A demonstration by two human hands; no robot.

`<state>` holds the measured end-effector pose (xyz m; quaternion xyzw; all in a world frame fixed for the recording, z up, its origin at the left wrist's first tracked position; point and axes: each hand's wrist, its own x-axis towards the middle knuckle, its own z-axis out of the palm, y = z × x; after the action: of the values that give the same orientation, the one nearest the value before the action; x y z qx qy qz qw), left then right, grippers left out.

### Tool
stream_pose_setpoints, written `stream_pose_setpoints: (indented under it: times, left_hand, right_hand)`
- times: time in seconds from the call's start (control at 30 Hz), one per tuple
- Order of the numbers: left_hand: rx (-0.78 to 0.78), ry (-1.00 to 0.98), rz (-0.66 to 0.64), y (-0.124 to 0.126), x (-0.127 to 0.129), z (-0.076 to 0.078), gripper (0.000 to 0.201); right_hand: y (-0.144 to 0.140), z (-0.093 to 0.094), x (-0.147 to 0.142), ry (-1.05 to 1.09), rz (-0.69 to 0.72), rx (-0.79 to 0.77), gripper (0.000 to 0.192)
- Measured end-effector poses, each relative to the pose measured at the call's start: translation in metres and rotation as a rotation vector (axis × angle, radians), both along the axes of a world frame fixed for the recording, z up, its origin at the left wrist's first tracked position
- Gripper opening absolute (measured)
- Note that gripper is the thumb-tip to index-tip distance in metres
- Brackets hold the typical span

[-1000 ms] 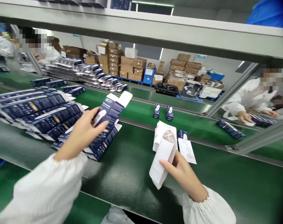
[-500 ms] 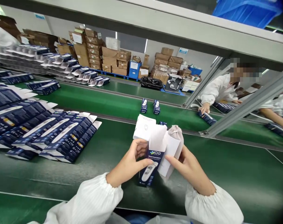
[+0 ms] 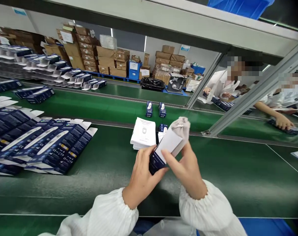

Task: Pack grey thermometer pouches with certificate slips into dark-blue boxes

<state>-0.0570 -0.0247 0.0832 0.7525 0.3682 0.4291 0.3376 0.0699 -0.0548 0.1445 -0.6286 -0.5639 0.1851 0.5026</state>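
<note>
Dark blue carton (image 3: 155,161) sits between both hands, low centre of the head view, just above the dark green belt (image 3: 237,177). Left hand (image 3: 142,173) wraps the carton from the left, fingers curled round its side, thumb on the front face. White folded sheet (image 3: 168,143) and grey drawstring pouch (image 3: 182,126) stick out of the carton's top end, tilted up and to the right. Right hand (image 3: 188,170) is pinched on that sheet/pouch bundle: thumb across the white sheet, fingers behind it under the pouch. Can't tell how deep the bundle sits inside the carton.

Stack of white leaflets (image 3: 143,133) lies on the belt just beyond the hands, with a small blue box (image 3: 163,127) beside it. Rows of flat blue cartons (image 3: 48,147) are fanned out to the left, well apart from the hands. Two small boxes (image 3: 155,109) stand upright on the lighter green belt further back. Co-workers in white sleeves work at far right; one co-worker's hand (image 3: 283,122) rests on a carton there.
</note>
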Motion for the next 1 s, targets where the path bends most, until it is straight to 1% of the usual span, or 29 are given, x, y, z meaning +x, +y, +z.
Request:
stream_pose_setpoints:
  times: [0.07, 0.13, 0.23, 0.33, 0.4, 0.47, 0.5, 0.57, 0.6, 0.63, 0.67, 0.7, 0.77, 0.8, 0.83, 0.9, 1.0]
  left_hand:
    - [0.037, -0.015, -0.003, 0.003, -0.001, 0.009, 0.059]
    - [0.053, -0.026, -0.006, 0.007, -0.003, 0.017, 0.052]
    - [0.028, -0.028, -0.036, 0.011, -0.006, 0.023, 0.042]
    - [0.004, -0.034, -0.062, 0.011, -0.011, 0.025, 0.04]
    - [-0.009, -0.043, -0.084, 0.01, -0.015, 0.025, 0.043]
    - [-0.031, -0.041, -0.108, 0.009, -0.019, 0.025, 0.048]
    - [-0.047, -0.038, -0.111, 0.009, -0.021, 0.025, 0.049]
    - [-0.09, -0.032, -0.11, 0.008, -0.026, 0.024, 0.053]
    - [-0.114, -0.031, -0.113, 0.007, -0.028, 0.023, 0.055]
    - [-0.141, -0.033, -0.119, 0.006, -0.03, 0.021, 0.056]
    - [-0.165, -0.039, -0.128, 0.005, -0.03, 0.019, 0.056]
    - [-0.193, -0.049, -0.139, 0.004, -0.031, 0.016, 0.055]
    - [-0.252, -0.095, -0.151, 0.002, -0.028, 0.012, 0.043]
    - [-0.277, -0.125, -0.151, 0.0, -0.026, 0.009, 0.036]
    - [-0.295, -0.152, -0.149, -0.002, -0.022, 0.008, 0.032]
    - [-0.298, -0.193, -0.152, -0.007, -0.016, 0.004, 0.033]
    - [-0.213, -0.227, -0.189, -0.014, -0.006, -0.002, 0.048]
  right_hand:
    - [-0.002, -0.006, -0.003, -0.025, 0.057, -0.026, 0.044]
    - [-0.001, -0.005, -0.001, -0.077, 0.081, 0.031, 0.043]
    - [0.002, 0.012, 0.006, -0.131, 0.088, 0.209, 0.044]
    - [0.005, 0.031, 0.011, -0.265, 0.162, 0.306, 0.037]
    - [0.007, 0.038, 0.012, -0.443, 0.255, 0.299, 0.026]
    - [0.009, 0.037, 0.012, -0.635, 0.362, 0.226, 0.014]
    - [0.01, 0.034, 0.011, -0.714, 0.404, 0.18, 0.011]
    - [0.01, 0.025, 0.011, -0.785, 0.473, 0.109, 0.015]
    - [0.009, 0.019, 0.011, -0.751, 0.485, 0.101, 0.016]
    - [0.007, 0.013, 0.01, -0.665, 0.463, 0.107, 0.017]
    - [0.005, 0.007, 0.009, -0.536, 0.406, 0.117, 0.019]
    - [0.003, 0.0, 0.008, -0.381, 0.322, 0.121, 0.021]
    - [-0.002, -0.013, 0.002, -0.035, 0.12, 0.108, 0.027]
    - [-0.003, -0.019, -0.002, 0.124, 0.046, 0.095, 0.029]
    - [-0.004, -0.024, -0.007, 0.26, 0.007, 0.08, 0.031]
    - [-0.005, -0.032, -0.017, 0.461, 0.01, 0.051, 0.034]
    - [-0.005, -0.038, -0.028, 0.676, 0.074, -0.004, 0.039]
